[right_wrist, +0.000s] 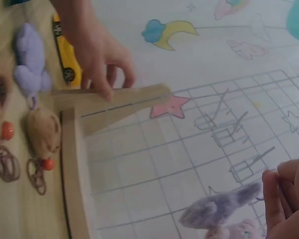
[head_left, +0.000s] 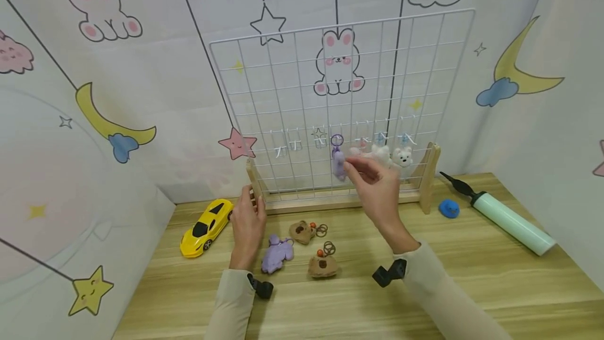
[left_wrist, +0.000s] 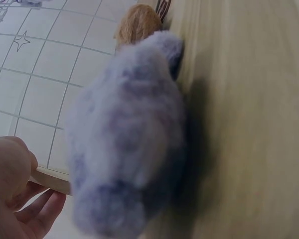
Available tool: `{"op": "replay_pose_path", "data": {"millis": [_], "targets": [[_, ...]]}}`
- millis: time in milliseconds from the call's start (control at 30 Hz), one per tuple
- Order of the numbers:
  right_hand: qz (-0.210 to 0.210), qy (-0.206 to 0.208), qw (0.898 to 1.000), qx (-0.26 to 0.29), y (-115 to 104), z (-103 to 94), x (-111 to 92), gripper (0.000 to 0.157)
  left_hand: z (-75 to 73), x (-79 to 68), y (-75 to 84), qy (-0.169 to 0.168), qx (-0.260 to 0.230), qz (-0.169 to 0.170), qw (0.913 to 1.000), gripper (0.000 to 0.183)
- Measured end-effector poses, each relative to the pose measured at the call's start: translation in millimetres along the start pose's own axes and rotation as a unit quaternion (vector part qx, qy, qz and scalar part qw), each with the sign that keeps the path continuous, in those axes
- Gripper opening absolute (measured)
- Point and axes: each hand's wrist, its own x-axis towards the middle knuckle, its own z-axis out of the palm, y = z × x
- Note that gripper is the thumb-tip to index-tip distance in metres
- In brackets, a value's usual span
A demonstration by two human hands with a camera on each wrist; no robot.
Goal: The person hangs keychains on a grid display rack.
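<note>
A purple plush keychain [head_left: 338, 166] hangs low on the white wire grid [head_left: 302, 83], its purple ring up by a hook. My right hand [head_left: 377, 185] pinches this plush between thumb and index finger. At the grid's left end, my left hand [head_left: 247, 219] grips the wooden stand [head_left: 257, 177], its fingers curled round the foot. Another purple plush keychain [head_left: 277, 254] lies on the table beside my left wrist, blurred and large in the left wrist view. Two brown plush keychains, one farther back [head_left: 302, 231] and one nearer [head_left: 323, 265], lie to its right.
White plush keychains [head_left: 402, 157] hang at the grid's right, partly behind my right hand. Several clear hooks [head_left: 295, 143] sit to the left. A yellow toy car [head_left: 207, 227] stands left; a blue toy [head_left: 449, 208] and pale green pump [head_left: 511, 222] lie right.
</note>
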Motion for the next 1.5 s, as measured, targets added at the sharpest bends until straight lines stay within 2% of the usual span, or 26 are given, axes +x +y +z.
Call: {"op": "replay_pose_path", "data": {"millis": [167,300,433,600,800,933,1067,1233,1500], "targets": [[-0.001,-0.100,0.994,-0.031,14.8,-6.9,-32.1,0.017,1.1,0.9,1.5,-0.005,-0.003,-0.001,1.0000,0.036],[0.034,-0.177,0.982,-0.058,28.4,-8.1,-58.4,0.017,1.3,1.9,1.9,-0.001,0.001,0.003,1.0000,0.035],[0.083,-0.255,0.958,-0.100,38.9,-3.9,-71.4,0.016,0.8,3.2,1.9,0.007,0.003,0.004,1.0000,0.035],[0.109,-0.332,0.925,-0.146,52.6,-5.0,-75.8,0.020,1.0,3.5,2.4,0.003,0.003,0.001,1.0000,0.034],[0.107,-0.373,0.904,-0.178,71.2,-10.9,-79.7,0.027,2.2,3.0,3.4,0.000,-0.003,0.001,1.0000,0.035],[0.106,-0.392,0.894,-0.187,80.7,-10.9,-83.6,0.036,1.7,1.6,3.1,-0.003,0.000,-0.006,1.0000,0.036],[0.104,-0.398,0.891,-0.193,83.5,-8.1,-87.1,0.035,0.9,0.6,1.2,-0.004,0.001,-0.008,1.0000,0.036],[0.080,-0.400,0.887,-0.216,81.9,-4.5,-89.5,0.028,1.0,0.7,-0.4,-0.001,0.002,-0.007,1.0000,0.036],[0.081,-0.390,0.888,-0.229,78.6,-4.9,-91.3,0.015,2.2,0.3,0.4,0.000,-0.001,-0.004,1.0000,0.036]]}}
